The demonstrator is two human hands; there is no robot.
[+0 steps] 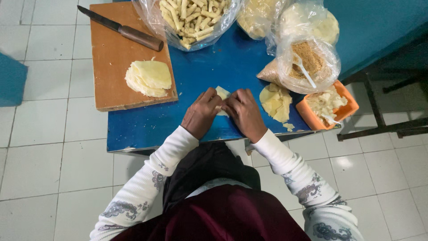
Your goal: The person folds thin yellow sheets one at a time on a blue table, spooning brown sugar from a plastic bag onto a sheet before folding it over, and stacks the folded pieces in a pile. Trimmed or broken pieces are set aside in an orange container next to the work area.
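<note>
Your left hand [201, 114] and right hand [245, 114] meet at the near middle of the blue table [147, 127], fingers curled narrow and pinched together on a pale wrapper sheet [222, 93] that peeks out at twelve o'clock from your knuckles. It looks thin, soft and light, likely to tear or crease, so hold it by the folded edges with fingertips, not the palm. The table's near edge runs just under your wrists, leaving little room toward you. At three o'clock from your right hand lies a loose heap of wrapper pieces [276, 101], and beyond it an orange tub [350, 101] at the table's corner. At ten o'clock sits a wooden cutting board [111, 58] with a stack of round wrappers [148, 78] and a knife [125, 29] at its far end. Bare blue surface lies between the board and your hands. Farthest, at twelve to one o'clock, stand plastic bags: rolled sticks [194, 20], and crumbs with a white spoon [305, 71]
</note>
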